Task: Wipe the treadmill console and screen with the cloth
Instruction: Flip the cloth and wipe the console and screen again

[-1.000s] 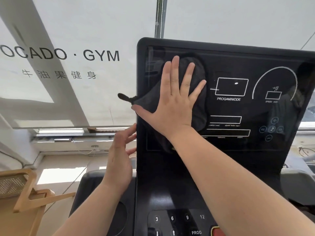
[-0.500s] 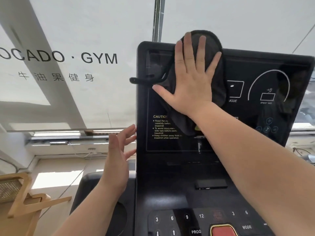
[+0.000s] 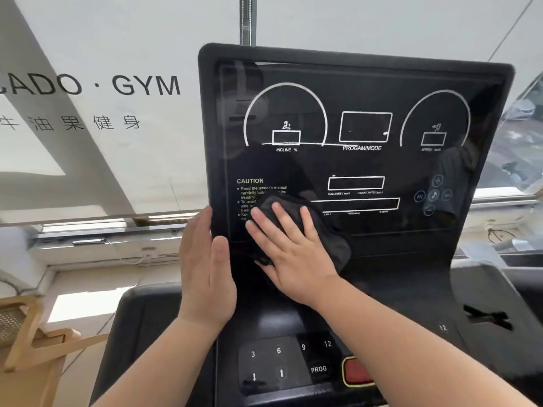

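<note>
Our right hand has swept the dark cloth down from the screen's top edge to its lower left, fingers spread flat on it. Our left hand, open, now braces the console's left edge. The upper screen looks covered; the keypad remains.

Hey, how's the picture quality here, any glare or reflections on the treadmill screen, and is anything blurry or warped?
Head view: daylight from the windows leaves soft reflections on the glossy screen, strongest at its right side and top left corner; the printed labels stay readable. Head view: the wide lens bows the console's edges. Head view: right hand, cloth and left hand look sharp.
</note>
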### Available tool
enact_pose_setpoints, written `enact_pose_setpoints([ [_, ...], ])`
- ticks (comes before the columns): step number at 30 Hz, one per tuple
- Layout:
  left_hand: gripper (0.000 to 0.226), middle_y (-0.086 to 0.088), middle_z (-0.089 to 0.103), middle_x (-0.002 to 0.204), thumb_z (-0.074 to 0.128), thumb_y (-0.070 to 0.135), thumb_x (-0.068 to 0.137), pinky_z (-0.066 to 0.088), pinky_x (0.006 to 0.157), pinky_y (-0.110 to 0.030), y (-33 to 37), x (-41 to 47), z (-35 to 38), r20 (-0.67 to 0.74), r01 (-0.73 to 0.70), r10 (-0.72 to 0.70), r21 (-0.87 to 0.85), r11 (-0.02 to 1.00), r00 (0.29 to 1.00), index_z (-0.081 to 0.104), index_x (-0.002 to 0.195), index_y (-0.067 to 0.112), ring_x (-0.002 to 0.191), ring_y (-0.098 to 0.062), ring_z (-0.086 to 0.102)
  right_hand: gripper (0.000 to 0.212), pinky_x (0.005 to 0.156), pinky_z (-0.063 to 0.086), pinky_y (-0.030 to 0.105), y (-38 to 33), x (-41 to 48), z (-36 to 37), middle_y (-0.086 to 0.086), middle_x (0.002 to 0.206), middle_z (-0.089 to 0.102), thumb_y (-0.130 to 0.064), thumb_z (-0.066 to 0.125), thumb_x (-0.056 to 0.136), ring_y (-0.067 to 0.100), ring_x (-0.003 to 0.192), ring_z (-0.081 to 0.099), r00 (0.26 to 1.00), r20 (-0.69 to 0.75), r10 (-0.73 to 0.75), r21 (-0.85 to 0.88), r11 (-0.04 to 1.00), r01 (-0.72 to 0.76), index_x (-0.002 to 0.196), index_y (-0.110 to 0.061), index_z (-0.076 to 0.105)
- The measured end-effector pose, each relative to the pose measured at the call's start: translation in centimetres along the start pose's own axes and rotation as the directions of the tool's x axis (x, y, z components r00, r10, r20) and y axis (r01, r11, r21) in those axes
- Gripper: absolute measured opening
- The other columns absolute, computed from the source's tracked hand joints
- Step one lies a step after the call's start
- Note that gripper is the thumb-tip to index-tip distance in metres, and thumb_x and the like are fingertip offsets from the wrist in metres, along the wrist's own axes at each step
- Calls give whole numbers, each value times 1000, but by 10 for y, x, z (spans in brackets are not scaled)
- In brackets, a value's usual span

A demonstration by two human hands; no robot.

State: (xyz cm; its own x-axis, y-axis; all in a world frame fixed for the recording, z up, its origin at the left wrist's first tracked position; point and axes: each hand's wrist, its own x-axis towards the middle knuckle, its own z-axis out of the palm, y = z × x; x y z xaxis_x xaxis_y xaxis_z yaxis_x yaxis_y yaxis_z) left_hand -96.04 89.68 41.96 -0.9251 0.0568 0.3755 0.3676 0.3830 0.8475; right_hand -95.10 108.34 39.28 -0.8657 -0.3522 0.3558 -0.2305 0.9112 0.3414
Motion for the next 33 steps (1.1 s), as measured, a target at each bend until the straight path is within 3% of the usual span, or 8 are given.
enact_pose_setpoints([
  [4, 78, -15, 42, 154, 18, 61, 102, 17, 123, -29, -2, -21, 5, -21, -137, 142, 167, 976, 990, 43, 149, 3, 146, -25, 33, 86, 127, -10, 50, 0, -44, 4, -8, 172, -6, -39, 47, 90, 21, 158, -4, 992, 125, 7, 69, 998, -16, 164, -26, 6],
  [7, 74, -17, 47, 148, 23, 56, 102, 22, 119, -32, -9, -41, 10, 24, -232, 233, 205, 951, 972, 51, 142, 1, 139, -25, 40, 80, 127, -4, 47, -15, -66, -1, -9, 172, 2, -35, 42, 90, 17, 158, 3, 980, 182, 80, 186, 976, -114, 164, -24, 14],
  [14, 70, -10, 47, 152, 30, 58, 99, 29, 116, -50, -16, -60, 17, 283, -306, 214, 340, 889, 935, 54, 143, 9, 141, -34, 42, 72, 128, 9, 49, -1, -92, -8, -11, 170, 15, -31, 46, 93, 14, 157, 14, 959, 198, 204, 284, 924, -255, 162, -24, 25],
  [18, 66, -6, 43, 157, 37, 54, 94, 29, 118, -58, -17, -65, 22, 389, -309, 148, 394, 866, 909, 53, 144, 14, 147, -32, 36, 63, 126, 15, 57, 39, -137, -6, -11, 168, 25, -37, 38, 98, 19, 158, 17, 808, 246, 536, 273, 761, -588, 160, -26, 31],
  [21, 68, -5, 41, 159, 36, 56, 94, 23, 121, -59, -16, -69, 26, 406, -300, 120, 416, 858, 906, 53, 145, 15, 150, -33, 30, 63, 128, 11, 54, 46, -136, -13, 0, 165, 36, -40, 31, 98, 27, 156, 23, 733, 264, 627, 274, 680, -680, 156, -18, 40],
  [24, 70, -5, 43, 157, 37, 58, 92, 21, 120, -62, -11, -71, 30, 398, -290, 106, 438, 851, 911, 54, 144, 15, 150, -34, 28, 61, 126, 18, 51, 19, -111, -18, 12, 153, 52, -37, 35, 99, 38, 150, 34, 755, 226, 616, 305, 691, -655, 149, -6, 50],
  [27, 70, -6, 41, 158, 35, 59, 92, 19, 120, -64, -8, -74, 37, 379, -278, 94, 468, 839, 921, 53, 144, 16, 151, -34, 24, 62, 125, 23, 51, 0, -98, -18, 17, 148, 54, -36, 36, 99, 44, 147, 37, 785, 224, 577, 276, 735, -619, 148, 0, 48],
  [33, 70, -9, 40, 159, 32, 57, 94, 18, 119, -64, 1, -86, 60, 292, -217, 77, 486, 846, 953, 50, 146, 13, 150, -33, 25, 69, 127, 16, 44, -2, -102, -14, 7, 164, 36, -40, 35, 96, 32, 155, 25, 948, 205, 244, 323, 897, -301, 158, -11, 32],
])
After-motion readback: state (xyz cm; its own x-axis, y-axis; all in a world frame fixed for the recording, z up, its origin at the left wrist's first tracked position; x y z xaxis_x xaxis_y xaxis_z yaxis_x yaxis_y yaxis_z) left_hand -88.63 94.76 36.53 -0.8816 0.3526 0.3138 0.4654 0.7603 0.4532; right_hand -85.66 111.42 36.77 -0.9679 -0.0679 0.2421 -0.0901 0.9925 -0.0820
